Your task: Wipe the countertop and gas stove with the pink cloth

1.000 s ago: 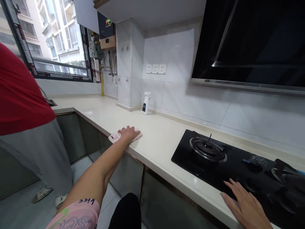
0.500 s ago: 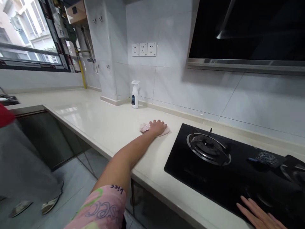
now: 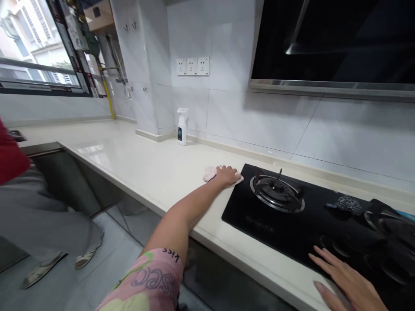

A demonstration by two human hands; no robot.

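Note:
My left hand point(image 3: 227, 176) presses down on a pale pink cloth point(image 3: 210, 173) on the cream countertop point(image 3: 155, 172), its fingers bent over it. The cloth bunches out on both sides of the hand, and its right end touches the left edge of the black gas stove point(image 3: 256, 233). My right hand point(image 3: 352, 283) rests palm down at the stove's front edge, fingers spread and nothing in it. The near burner point(image 3: 277, 193) lies between my two hands.
A white spray bottle point(image 3: 182, 127) stands by the wall below the sockets point(image 3: 193, 66). A speckled dark scouring pad point(image 3: 348, 204) lies on the stove. Above hangs a black range hood point(image 3: 337, 43). Another person in grey trousers point(image 3: 48, 220) is at the left.
My left hand has slid the cloth to the right, up to the stove's edge. My right hand shows more fully. The other person has moved further into view from the left.

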